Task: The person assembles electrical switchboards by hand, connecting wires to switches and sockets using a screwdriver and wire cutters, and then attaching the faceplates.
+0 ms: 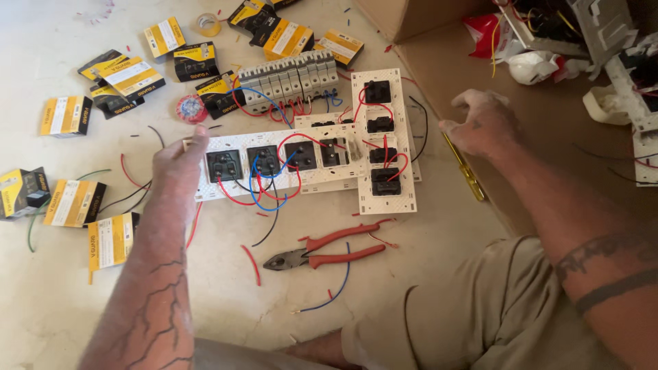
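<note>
yellow-black boxes (128,74) scattered on floor, upper L & far L | L hand (179,163) flat, fingers out, on L end of white switch panel (274,179) mid-floor | R hand (480,123) loosely curled, empty, on cardboard (534,130) nr yellow screwdriver (465,168) | red pliers (322,251) below panel

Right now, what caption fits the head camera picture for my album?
Left hand on a white switch plate with red and blue wires; right hand rests on cardboard, red pliers below.

The left hand (179,159) stretches forward, palm down, fingers together — forearm straight. The right hand (480,123) reaches out to the right, loosely curled, holding nothing — its forearm bears 2 dark bands.
</note>
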